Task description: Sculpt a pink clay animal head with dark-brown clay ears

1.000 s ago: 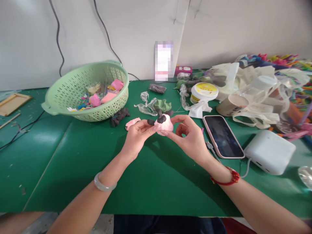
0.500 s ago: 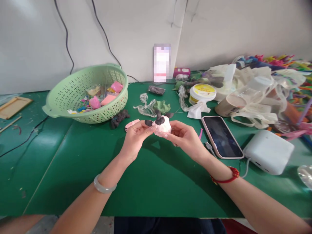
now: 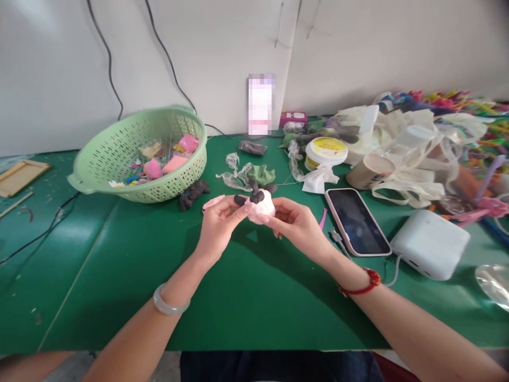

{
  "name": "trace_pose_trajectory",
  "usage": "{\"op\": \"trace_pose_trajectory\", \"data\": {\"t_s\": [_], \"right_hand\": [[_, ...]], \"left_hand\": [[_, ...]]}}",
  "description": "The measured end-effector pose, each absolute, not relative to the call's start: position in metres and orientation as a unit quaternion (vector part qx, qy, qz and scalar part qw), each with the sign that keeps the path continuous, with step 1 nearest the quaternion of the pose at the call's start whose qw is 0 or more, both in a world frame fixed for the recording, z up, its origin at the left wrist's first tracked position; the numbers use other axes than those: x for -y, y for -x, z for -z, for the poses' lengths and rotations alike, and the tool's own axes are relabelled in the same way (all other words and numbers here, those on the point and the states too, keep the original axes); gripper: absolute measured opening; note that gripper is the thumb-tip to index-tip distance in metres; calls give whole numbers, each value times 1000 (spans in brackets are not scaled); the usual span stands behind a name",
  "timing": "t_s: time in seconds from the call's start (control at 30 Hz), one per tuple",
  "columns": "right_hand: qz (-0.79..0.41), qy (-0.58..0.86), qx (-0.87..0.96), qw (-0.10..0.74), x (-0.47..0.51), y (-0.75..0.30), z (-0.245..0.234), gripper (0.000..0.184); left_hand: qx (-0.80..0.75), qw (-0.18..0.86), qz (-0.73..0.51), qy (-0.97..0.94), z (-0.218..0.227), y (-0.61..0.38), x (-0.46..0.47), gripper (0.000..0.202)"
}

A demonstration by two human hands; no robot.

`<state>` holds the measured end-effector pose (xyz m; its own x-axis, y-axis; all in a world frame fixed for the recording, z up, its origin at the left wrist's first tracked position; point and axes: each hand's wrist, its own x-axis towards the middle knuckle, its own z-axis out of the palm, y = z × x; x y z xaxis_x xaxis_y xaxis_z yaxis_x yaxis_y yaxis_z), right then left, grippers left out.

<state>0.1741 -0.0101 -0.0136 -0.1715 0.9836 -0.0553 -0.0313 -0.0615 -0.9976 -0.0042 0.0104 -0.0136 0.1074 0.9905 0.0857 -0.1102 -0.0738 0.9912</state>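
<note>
Between my two hands, above the green table, is a small pale-pink clay figure (image 3: 263, 210) with dark grey pieces on its top and side. My left hand (image 3: 218, 225) pinches its left side with thumb and fingers. From the other side, my right hand (image 3: 297, 225) has its thumb and fingers closed on it. The fingertips behind the figure are partly hidden. Just beyond my left hand lies a flat pink piece (image 3: 213, 202), and left of that a dark grey clay lump (image 3: 194, 194). Crumpled green material (image 3: 261, 174) and clear wrap lie behind the figure.
A green colander (image 3: 139, 183) with colourful pieces stands left. To the right are a phone (image 3: 358, 222), a white charger box (image 3: 431, 244) with a cable, a yellow-lidded tub (image 3: 326, 151), a cup (image 3: 371, 171) and plastic bags. A lit, blurred screen (image 3: 261, 103) leans on the wall.
The view has shifted slightly, so the table objects appear a little further left. Both hands keep the same hold on the clay figure.
</note>
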Motion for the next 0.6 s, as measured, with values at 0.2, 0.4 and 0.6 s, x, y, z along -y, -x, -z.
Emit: {"op": "trace_pose_trajectory", "data": {"t_s": [0.2, 0.4, 0.6], "right_hand": [[-574, 458, 516, 441, 10, -173, 14, 47], [-573, 459, 510, 448, 10, -172, 12, 51], [-564, 460, 514, 454, 11, -172, 15, 46]], "left_hand": [[-402, 550, -522, -513, 15, 5, -10, 24], [-415, 527, -529, -520, 12, 3, -10, 20], [-431, 536, -521, -505, 9, 5, -11, 26]]}}
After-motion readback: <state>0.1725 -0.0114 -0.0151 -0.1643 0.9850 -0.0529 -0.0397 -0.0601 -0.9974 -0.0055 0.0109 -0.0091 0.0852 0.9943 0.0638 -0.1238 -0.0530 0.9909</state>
